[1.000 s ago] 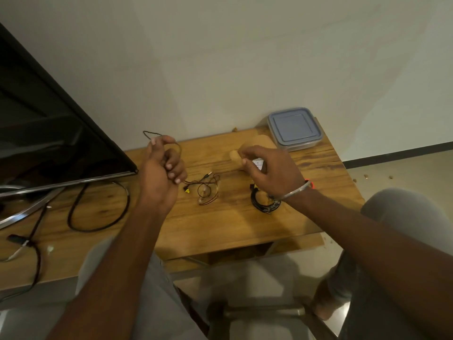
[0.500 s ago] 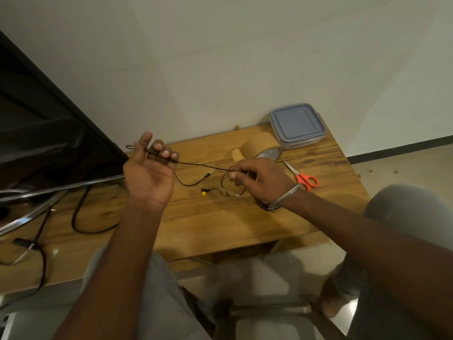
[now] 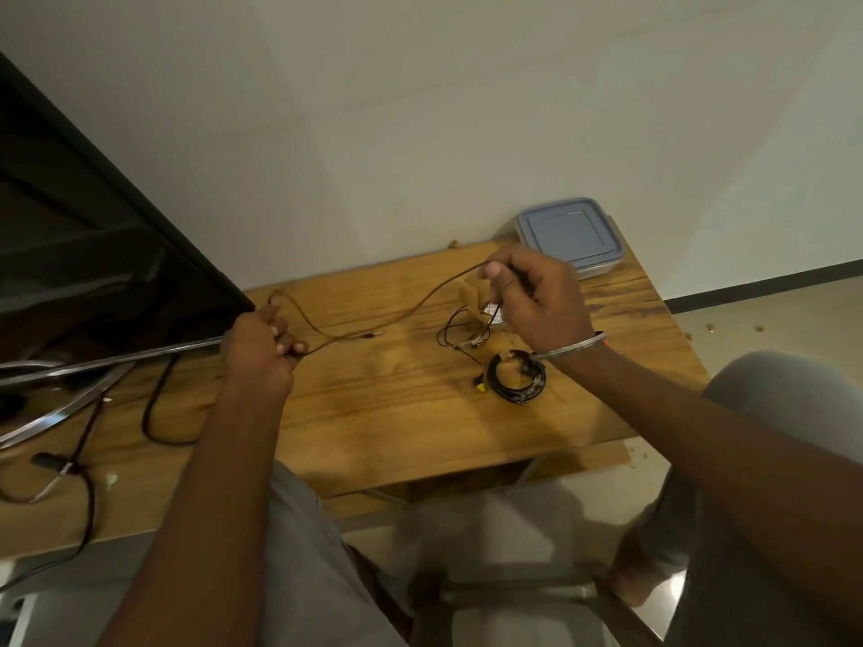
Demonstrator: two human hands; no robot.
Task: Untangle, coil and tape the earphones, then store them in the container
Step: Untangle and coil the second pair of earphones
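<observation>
A thin dark earphone cable [image 3: 411, 310] stretches between my hands above the wooden table [image 3: 397, 403]. My left hand [image 3: 261, 352] is closed on one end, with a small loop of cable sticking up behind the fingers. My right hand [image 3: 532, 301] pinches the cable higher up, and the rest hangs down in a tangle with small yellow earbuds [image 3: 467, 338]. A second, coiled black cable [image 3: 516, 378] lies on the table under my right wrist. The grey lidded container [image 3: 569, 235] stands at the table's back right corner. The tape roll [image 3: 471, 291] is mostly hidden behind my right hand.
A black monitor [image 3: 93, 254] leans over the left side, its metal stand [image 3: 56, 403] and thick black cables [image 3: 154, 413] lying on the table. My knees are below the table's front edge. The floor lies to the right.
My right hand has lifted and moved back toward the container, drawing the cable up. My left hand has closed into a fist and lowered. The coiled cable under my wrist has come into view.
</observation>
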